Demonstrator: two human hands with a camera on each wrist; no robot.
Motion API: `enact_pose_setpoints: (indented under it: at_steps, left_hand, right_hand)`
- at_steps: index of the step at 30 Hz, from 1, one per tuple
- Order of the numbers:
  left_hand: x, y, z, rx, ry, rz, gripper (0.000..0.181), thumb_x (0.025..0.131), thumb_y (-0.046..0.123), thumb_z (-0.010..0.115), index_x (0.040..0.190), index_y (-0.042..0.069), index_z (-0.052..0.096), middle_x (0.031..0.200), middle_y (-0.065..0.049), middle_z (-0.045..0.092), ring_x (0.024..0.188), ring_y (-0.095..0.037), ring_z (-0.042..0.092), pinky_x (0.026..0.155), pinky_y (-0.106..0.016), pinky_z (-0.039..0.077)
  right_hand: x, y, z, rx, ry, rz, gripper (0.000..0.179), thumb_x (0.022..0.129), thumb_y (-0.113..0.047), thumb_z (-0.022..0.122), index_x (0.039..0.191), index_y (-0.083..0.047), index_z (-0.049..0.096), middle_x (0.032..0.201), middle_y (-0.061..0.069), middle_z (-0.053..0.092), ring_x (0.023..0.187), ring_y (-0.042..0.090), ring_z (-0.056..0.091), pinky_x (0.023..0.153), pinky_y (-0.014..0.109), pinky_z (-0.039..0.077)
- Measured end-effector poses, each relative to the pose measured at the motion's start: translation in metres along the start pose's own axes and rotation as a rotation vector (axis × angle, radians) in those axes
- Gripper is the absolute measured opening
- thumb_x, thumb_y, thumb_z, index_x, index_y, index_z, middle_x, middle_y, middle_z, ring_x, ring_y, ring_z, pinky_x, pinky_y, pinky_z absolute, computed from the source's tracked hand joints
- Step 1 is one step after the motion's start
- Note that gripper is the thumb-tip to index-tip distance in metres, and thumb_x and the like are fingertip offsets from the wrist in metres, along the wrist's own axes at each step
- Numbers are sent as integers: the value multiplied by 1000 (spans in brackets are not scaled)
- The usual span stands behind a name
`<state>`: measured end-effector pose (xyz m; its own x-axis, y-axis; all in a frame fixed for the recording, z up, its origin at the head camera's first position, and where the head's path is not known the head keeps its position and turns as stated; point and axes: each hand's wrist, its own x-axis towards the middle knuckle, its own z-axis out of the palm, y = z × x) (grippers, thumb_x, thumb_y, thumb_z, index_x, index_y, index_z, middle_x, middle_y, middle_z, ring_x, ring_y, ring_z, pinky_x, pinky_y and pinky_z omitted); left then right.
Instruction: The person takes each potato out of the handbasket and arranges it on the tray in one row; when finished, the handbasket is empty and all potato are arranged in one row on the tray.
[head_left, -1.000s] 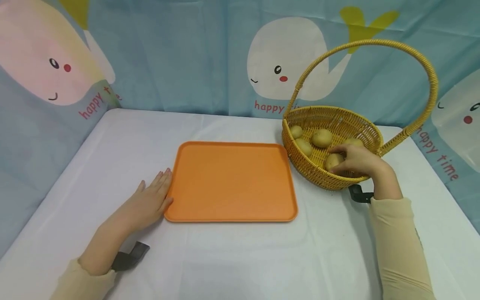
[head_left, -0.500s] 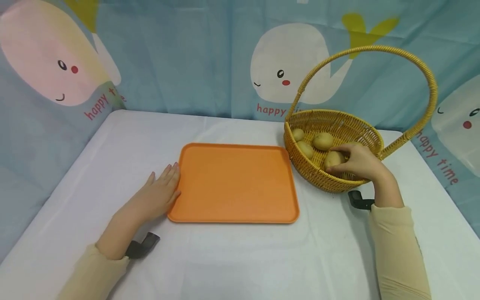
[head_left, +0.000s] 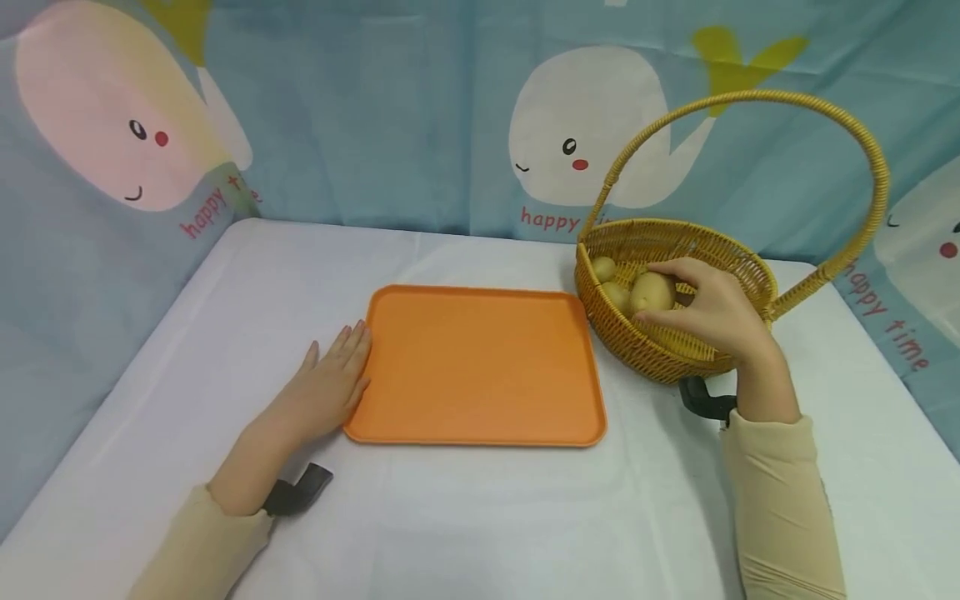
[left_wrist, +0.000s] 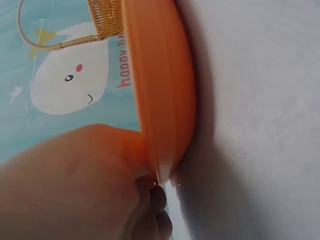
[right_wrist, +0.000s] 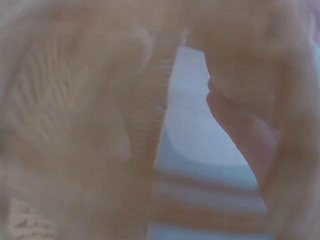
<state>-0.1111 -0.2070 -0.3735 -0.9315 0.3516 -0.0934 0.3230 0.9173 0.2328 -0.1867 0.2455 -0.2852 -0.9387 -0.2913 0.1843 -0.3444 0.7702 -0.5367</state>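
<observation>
In the head view my right hand (head_left: 716, 312) grips a pale yellow potato (head_left: 652, 293) between thumb and fingers, over the yellow wicker basket (head_left: 645, 357). More potatoes (head_left: 616, 297) lie inside at the left; my hand and the gripped one cover others. My left hand (head_left: 318, 396) lies with fingers straight along the left edge of a flat orange tray (head_left: 480, 367). From the left wrist, the hand (left_wrist: 75, 175) shows touching the tray's rim (left_wrist: 167, 100). The right wrist view is blurred, with the hand (right_wrist: 245, 100) and basket weave only roughly visible.
The basket's tall arched handle (head_left: 795, 96) rises above and to the right of my right hand. The tray lies left of the basket on a white tablecloth (head_left: 465, 525). A blue curtain printed with whales (head_left: 375, 108) hangs behind the table.
My right hand has lifted the potato from the front of the basket, moving it up and slightly left. My left hand stays at the tray's edge; the head view has shifted slightly.
</observation>
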Motion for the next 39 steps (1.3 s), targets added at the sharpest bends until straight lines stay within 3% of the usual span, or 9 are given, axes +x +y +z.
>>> enact_pose_setpoints:
  at_steps: [3, 5, 10, 14, 27, 33, 39]
  left_hand:
    - [2, 1, -2, -12, 16, 9, 61, 99, 19, 43, 146, -9, 18, 153, -25, 14, 140, -40, 12, 105, -66, 9]
    - [3, 1, -1, -11, 14, 10, 61, 99, 20, 43, 147, -9, 17, 153, -24, 13, 141, -39, 11, 106, -66, 8]
    - [6, 3, 2, -4, 16, 4, 61, 99, 19, 43, 147, -8, 17, 154, -23, 12, 141, -38, 11, 106, -65, 8]
    - [7, 5, 2, 3, 19, 8, 62, 98, 19, 43, 146, -9, 17, 154, -23, 13, 141, -39, 12, 106, -65, 8]
    - [-2, 2, -1, 15, 10, -18, 61, 99, 20, 43, 146, -9, 18, 153, -24, 13, 141, -39, 12, 106, -65, 9]
    - [-1, 0, 1, 6, 7, -23, 61, 99, 19, 43, 146, -9, 17, 154, -23, 12, 141, -38, 11, 106, -64, 8]
    - [-2, 1, 1, 4, 3, -28, 61, 99, 19, 43, 147, -8, 17, 154, -22, 12, 141, -37, 11, 107, -64, 8]
  right_hand:
    - [5, -16, 3, 54, 32, -46, 60, 70, -19, 85, 122, -2, 61, 117, 11, 60, 97, 21, 56, 77, 13, 46]
    - [9, -26, 7, 88, 41, -77, 60, 70, -15, 85, 122, -1, 61, 117, 10, 60, 98, 20, 56, 78, 9, 46]
    - [21, -48, 20, 78, 18, -161, 58, 70, -12, 84, 122, 0, 61, 119, 11, 60, 103, 21, 56, 85, 25, 51]
    - [31, -60, 36, 59, -33, -210, 60, 70, -13, 84, 122, 3, 60, 121, 15, 58, 108, 27, 55, 91, 41, 48]
    - [64, -98, 96, 197, -147, -328, 60, 69, -12, 84, 122, 3, 60, 117, 14, 60, 106, 22, 54, 91, 35, 48]
    - [77, -111, 119, 210, -172, -339, 60, 70, -18, 84, 122, 1, 61, 115, 11, 61, 104, 20, 55, 91, 35, 48]
    - [92, -127, 145, 217, -266, -269, 60, 71, -22, 83, 123, 0, 60, 116, 10, 61, 102, 21, 56, 86, 31, 48]
